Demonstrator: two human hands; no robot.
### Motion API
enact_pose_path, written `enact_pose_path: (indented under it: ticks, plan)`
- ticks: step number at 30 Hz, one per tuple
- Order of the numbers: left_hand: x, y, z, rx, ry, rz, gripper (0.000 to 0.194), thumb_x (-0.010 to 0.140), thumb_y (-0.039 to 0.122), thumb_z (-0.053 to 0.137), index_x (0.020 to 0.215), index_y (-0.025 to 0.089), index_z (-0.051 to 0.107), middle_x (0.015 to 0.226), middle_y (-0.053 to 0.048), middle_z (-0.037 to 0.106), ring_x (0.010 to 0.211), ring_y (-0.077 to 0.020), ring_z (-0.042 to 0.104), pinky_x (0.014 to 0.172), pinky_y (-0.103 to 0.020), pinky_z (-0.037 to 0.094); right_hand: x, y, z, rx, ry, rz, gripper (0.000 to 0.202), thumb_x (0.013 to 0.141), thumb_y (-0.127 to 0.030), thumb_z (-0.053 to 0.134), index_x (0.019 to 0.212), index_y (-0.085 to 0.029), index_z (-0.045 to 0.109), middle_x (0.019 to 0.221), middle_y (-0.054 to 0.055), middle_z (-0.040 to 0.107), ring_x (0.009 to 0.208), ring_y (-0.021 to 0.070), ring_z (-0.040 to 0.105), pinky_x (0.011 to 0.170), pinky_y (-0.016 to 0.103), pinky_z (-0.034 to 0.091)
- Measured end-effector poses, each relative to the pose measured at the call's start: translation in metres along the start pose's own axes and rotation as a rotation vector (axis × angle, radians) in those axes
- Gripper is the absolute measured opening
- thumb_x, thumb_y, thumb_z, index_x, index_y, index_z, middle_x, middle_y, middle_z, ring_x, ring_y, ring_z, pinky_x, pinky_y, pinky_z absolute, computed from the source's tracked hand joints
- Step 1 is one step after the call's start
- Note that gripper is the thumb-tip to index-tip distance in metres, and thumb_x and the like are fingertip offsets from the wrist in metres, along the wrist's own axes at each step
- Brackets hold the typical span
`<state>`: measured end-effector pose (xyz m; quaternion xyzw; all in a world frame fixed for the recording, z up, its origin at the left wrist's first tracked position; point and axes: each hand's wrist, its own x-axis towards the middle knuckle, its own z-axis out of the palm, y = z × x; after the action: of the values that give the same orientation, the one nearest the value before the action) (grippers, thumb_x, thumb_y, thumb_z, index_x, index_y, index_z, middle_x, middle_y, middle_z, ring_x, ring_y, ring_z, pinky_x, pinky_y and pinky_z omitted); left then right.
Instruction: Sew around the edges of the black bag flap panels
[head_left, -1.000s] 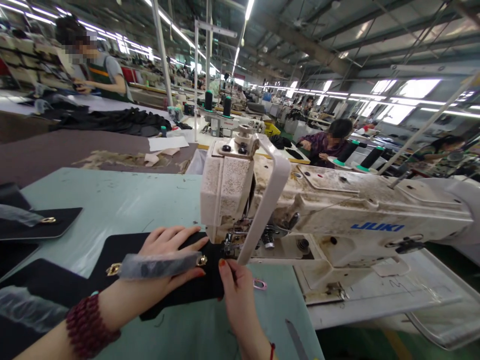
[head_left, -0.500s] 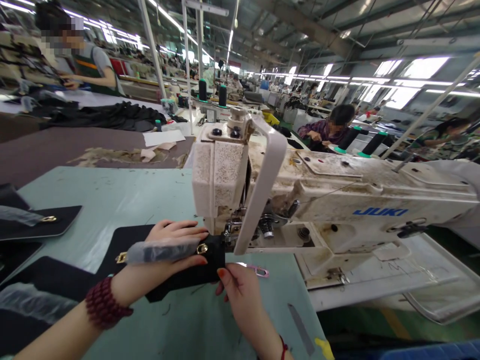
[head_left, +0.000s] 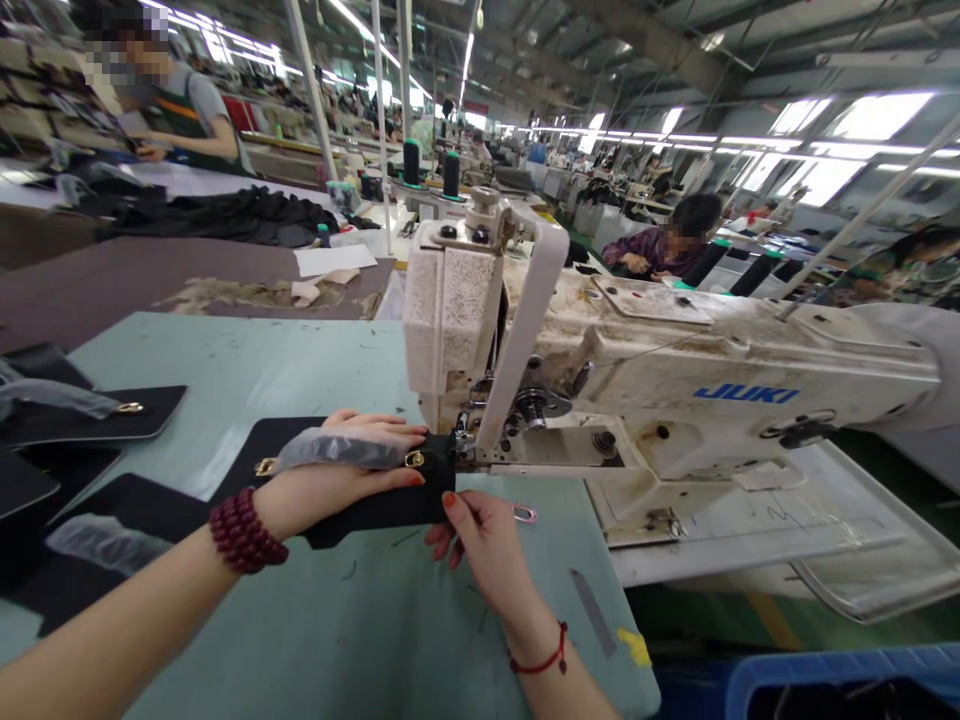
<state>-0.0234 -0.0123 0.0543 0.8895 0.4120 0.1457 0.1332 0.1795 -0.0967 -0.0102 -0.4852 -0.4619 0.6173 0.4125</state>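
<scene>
A black leather-like bag panel (head_left: 390, 507) lies on the pale green tabletop, its right edge at the needle area (head_left: 463, 432) of the sewing machine (head_left: 454, 310). Across it runs a handle wrapped in clear plastic (head_left: 341, 449), with a gold metal fitting (head_left: 414, 459) at each end. My left hand (head_left: 322, 488) rests flat on the panel, fingers stretched out and passing beneath the handle. Thumb and fingers of my right hand (head_left: 484, 535) pinch the panel's near right corner. Just behind that hand lies a small pink-handled tool (head_left: 524, 513), partly hidden.
More black panels with wrapped handles (head_left: 90, 400) lie at the left. A grey strip (head_left: 594, 610) and yellow tape (head_left: 635, 647) mark the near right table corner. A blue bin (head_left: 847, 670) stands below right. Co-workers sit beyond the machine (head_left: 664, 245) and at the far left (head_left: 199, 115).
The whole view has shifted slightly, so table and machine head appear higher and a little to the right. Both hands keep their places on the panel at the machine.
</scene>
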Motion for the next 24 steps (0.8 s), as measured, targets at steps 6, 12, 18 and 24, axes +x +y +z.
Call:
enact_pose_path:
  ticks: [6, 12, 18, 24]
  plan:
    - [0.001, 0.002, -0.001, 0.009, 0.008, 0.003, 0.038, 0.087, 0.056, 0.056, 0.114, 0.032, 0.070, 0.123, 0.000, 0.070, 0.116, -0.0247, 0.059, 0.098, -0.036, 0.032, 0.000, 0.005, 0.003, 0.009, 0.032, -0.017, 0.070, 0.081, -0.077, 0.048, 0.074, -0.007, 0.053, 0.067, 0.009, 0.059, 0.049, 0.0064, 0.052, 0.044, 0.013, 0.036]
    - [0.001, 0.002, -0.001, 0.000, 0.001, -0.024, 0.039, 0.084, 0.060, 0.058, 0.109, 0.034, 0.072, 0.118, 0.000, 0.072, 0.113, -0.0279, 0.061, 0.097, -0.040, 0.034, -0.002, 0.009, 0.008, 0.031, 0.073, -0.002, 0.071, 0.080, -0.078, 0.048, 0.071, -0.007, 0.052, 0.059, 0.008, 0.056, 0.046, 0.0054, 0.049, 0.045, 0.012, 0.038]
    - [0.010, 0.001, -0.004, -0.139, -0.015, -0.115, 0.044, 0.080, 0.060, 0.060, 0.105, 0.028, 0.075, 0.113, -0.004, 0.074, 0.109, -0.0319, 0.063, 0.098, -0.038, 0.039, 0.006, 0.004, 0.007, 0.076, 0.115, 0.009, 0.070, 0.076, -0.079, 0.051, 0.070, -0.008, 0.050, 0.060, 0.007, 0.055, 0.045, 0.0048, 0.048, 0.044, 0.012, 0.038]
    - [0.016, 0.009, -0.017, -0.378, -0.140, -0.247, 0.041, 0.078, 0.057, 0.061, 0.106, 0.032, 0.075, 0.112, 0.000, 0.074, 0.107, -0.0299, 0.064, 0.094, -0.029, 0.044, 0.014, -0.002, 0.006, 0.072, 0.115, 0.021, 0.070, 0.074, -0.080, 0.052, 0.069, -0.010, 0.048, 0.058, 0.006, 0.054, 0.043, 0.0050, 0.046, 0.042, 0.012, 0.036]
